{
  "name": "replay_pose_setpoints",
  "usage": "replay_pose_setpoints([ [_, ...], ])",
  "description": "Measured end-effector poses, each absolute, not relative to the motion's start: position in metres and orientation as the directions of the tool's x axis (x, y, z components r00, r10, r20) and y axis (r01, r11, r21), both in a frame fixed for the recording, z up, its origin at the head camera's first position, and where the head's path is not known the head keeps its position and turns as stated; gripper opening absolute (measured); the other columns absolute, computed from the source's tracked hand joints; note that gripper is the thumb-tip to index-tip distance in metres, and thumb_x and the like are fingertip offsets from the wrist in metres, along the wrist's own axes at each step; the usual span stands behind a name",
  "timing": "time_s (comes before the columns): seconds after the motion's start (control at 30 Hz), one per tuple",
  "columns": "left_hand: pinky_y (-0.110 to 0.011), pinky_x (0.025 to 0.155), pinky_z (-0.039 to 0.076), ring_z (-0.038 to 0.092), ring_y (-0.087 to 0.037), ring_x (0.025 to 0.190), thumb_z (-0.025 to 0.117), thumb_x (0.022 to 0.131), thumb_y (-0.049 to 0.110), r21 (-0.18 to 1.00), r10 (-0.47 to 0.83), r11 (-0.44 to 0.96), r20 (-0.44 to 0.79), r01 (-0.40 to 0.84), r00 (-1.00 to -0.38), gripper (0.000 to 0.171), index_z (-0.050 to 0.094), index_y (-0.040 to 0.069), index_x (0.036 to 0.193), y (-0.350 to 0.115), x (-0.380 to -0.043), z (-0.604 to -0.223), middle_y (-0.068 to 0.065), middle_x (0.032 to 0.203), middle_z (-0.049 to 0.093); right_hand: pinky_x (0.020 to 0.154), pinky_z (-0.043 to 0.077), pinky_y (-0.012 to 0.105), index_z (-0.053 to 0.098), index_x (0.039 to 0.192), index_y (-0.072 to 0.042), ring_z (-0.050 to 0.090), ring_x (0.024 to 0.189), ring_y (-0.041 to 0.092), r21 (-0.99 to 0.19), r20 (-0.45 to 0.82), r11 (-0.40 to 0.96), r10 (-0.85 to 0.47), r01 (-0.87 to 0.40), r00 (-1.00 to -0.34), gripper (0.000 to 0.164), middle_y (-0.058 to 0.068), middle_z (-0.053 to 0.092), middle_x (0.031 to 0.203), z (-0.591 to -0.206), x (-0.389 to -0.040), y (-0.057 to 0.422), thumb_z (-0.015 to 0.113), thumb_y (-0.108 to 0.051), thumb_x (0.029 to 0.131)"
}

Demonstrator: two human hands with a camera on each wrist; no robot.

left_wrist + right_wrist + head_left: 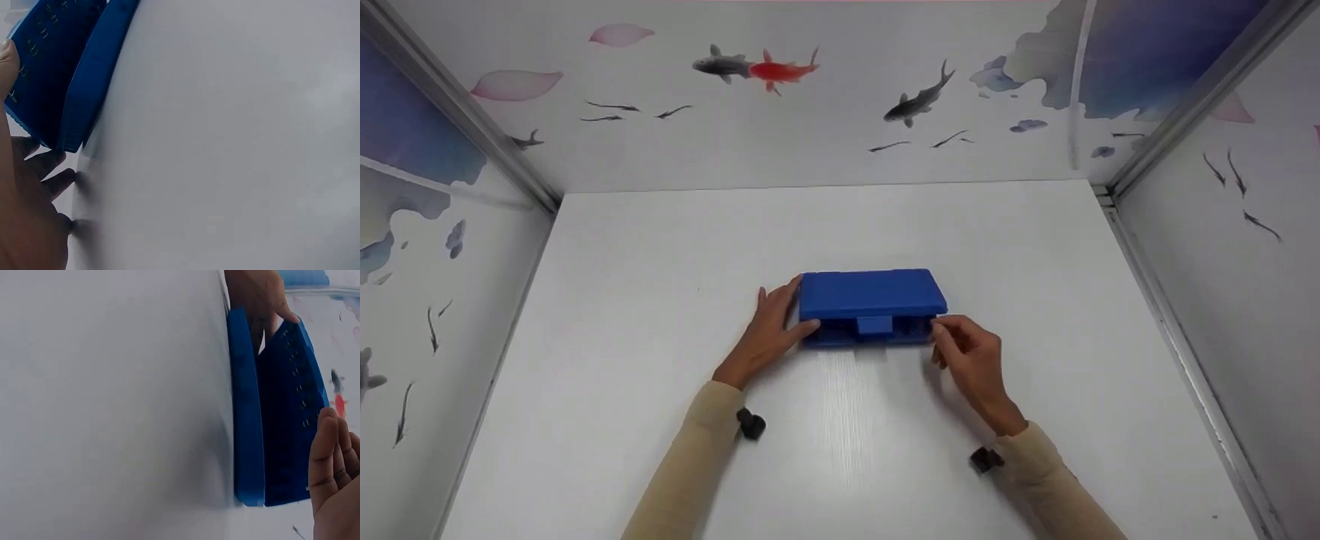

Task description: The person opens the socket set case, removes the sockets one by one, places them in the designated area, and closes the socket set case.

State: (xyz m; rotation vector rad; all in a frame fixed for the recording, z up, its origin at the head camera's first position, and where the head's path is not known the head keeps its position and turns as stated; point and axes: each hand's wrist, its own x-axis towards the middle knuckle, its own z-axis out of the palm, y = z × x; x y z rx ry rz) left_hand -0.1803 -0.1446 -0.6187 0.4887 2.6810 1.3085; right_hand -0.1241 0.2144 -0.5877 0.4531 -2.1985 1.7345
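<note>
Cropped sleeves (pixel 679 469) lead to fingers (pixel 949 322) partly hiding a blue box (pixel 871 292).

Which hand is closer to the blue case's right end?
Right: the right hand is at the right end of the blue case; the left hand grips the opposite end.

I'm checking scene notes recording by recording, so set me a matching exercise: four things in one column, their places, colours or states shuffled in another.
Column one:
1. left hand
2. blue case
3. right hand
4. fish joined end to end with a grey one

Column two:
A. red
B. at the case's right end
C. lid partly open
D. at the case's left end

Pairs: 1-D, 2-C, 3-B, 4-A
</note>
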Motion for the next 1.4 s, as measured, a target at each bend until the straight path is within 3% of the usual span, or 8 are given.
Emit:
replay_pose_setpoints([
  [0.17, -0.049, 0.137, -0.012, 0.024, -0.032, 0.168, 0.062, 0.104, 0.066, 0.791, 0.336, 0.573, 0.011, 0.214, -0.942, 0.100, 0.021, 0.015, 0.178, -0.145, -0.180, -0.614, -0.013, 0.180, 0.031, 0.060, 0.056, 0.015, 0.073, 0.113, 0.012, 0.064, 0.059, 0.032, -0.789, 0.536, 0.327, -0.044, -0.519, -0.843, 0.020, 0.025, 0.072, 0.092, -0.567, -0.129, 0.229, 0.068, 0.021, 0.096],
  [0.23, -0.049, 0.137, -0.012, 0.023, -0.032, 0.168, 0.061, 0.104, 0.068, 0.793, 0.335, 0.574, 0.001, 0.206, -0.942, 0.100, 0.021, 0.015, 0.178, -0.145, -0.180, -0.613, -0.013, 0.180, 0.031, 0.064, 0.058, 0.015, 0.072, 0.117, 0.013, 0.067, 0.066, 0.035, -0.753, 0.562, 0.380, -0.055, -0.537, -0.826, 0.025, 0.025, 0.073, 0.099, -0.565, -0.133, 0.234, 0.071, 0.022, 0.093],
  [0.3, -0.049, 0.137, -0.012, 0.022, -0.031, 0.169, 0.060, 0.104, 0.070, 0.795, 0.334, 0.575, -0.011, 0.195, -0.942, 0.101, 0.021, 0.015, 0.178, -0.145, -0.181, -0.612, -0.013, 0.180, 0.030, 0.071, 0.061, 0.020, 0.071, 0.124, 0.011, 0.071, 0.078, 0.036, -0.724, 0.571, 0.423, -0.077, -0.545, -0.817, 0.035, 0.024, 0.073, 0.109, -0.569, -0.138, 0.240, 0.075, 0.021, 0.091],
  [0.47, -0.051, 0.137, -0.012, 0.022, -0.033, 0.169, 0.059, 0.105, 0.067, 0.815, 0.332, 0.551, -0.018, 0.178, -0.943, 0.098, 0.022, 0.013, 0.177, -0.146, -0.182, -0.609, -0.014, 0.180, 0.030, 0.089, 0.065, 0.045, 0.064, 0.147, 0.001, 0.070, 0.119, 0.034, -0.678, 0.543, 0.481, -0.183, -0.556, -0.820, 0.059, 0.017, 0.069, 0.137, -0.585, -0.156, 0.253, 0.082, 0.014, 0.092],
  [0.57, -0.052, 0.137, -0.011, 0.022, -0.033, 0.169, 0.058, 0.106, 0.067, 0.828, 0.328, 0.534, -0.016, 0.171, -0.944, 0.097, 0.023, 0.012, 0.177, -0.147, -0.182, -0.608, -0.014, 0.180, 0.030, 0.096, 0.064, 0.045, 0.063, 0.151, -0.003, 0.067, 0.128, 0.032, -0.668, 0.537, 0.472, -0.231, -0.576, -0.811, 0.061, 0.015, 0.067, 0.144, -0.589, -0.166, 0.256, 0.080, 0.012, 0.094],
  [0.83, -0.058, 0.136, -0.008, 0.026, -0.037, 0.167, 0.058, 0.103, 0.075, 0.837, 0.315, 0.518, 0.008, 0.179, -0.949, 0.103, 0.027, 0.010, 0.176, -0.145, -0.183, -0.610, -0.016, 0.177, 0.035, 0.102, 0.058, 0.022, 0.072, 0.139, 0.001, 0.070, 0.124, 0.031, -0.651, 0.560, 0.437, -0.276, -0.621, -0.781, 0.047, 0.015, 0.074, 0.137, -0.588, -0.178, 0.257, 0.077, 0.014, 0.095],
  [1.1, -0.050, 0.137, -0.011, 0.023, -0.030, 0.169, 0.059, 0.107, 0.064, 0.834, 0.323, 0.526, -0.012, 0.169, -0.946, 0.093, 0.022, 0.017, 0.178, -0.147, -0.182, -0.610, -0.011, 0.180, 0.031, 0.103, 0.056, 0.023, 0.075, 0.133, -0.002, 0.070, 0.120, 0.028, -0.622, 0.594, 0.441, -0.272, -0.646, -0.757, 0.045, 0.014, 0.075, 0.130, -0.585, -0.185, 0.256, 0.078, 0.016, 0.093],
  [1.4, -0.049, 0.138, -0.008, 0.025, -0.031, 0.168, 0.085, 0.091, 0.058, 0.729, 0.359, 0.631, 0.026, 0.263, -0.933, 0.121, 0.015, 0.010, 0.178, -0.146, -0.183, -0.620, -0.015, 0.179, 0.032, 0.103, 0.055, 0.024, 0.075, 0.132, 0.000, 0.070, 0.117, 0.030, -0.637, 0.596, 0.434, -0.245, -0.637, -0.764, 0.035, 0.015, 0.076, 0.127, -0.580, -0.193, 0.253, 0.074, 0.010, 0.099],
])
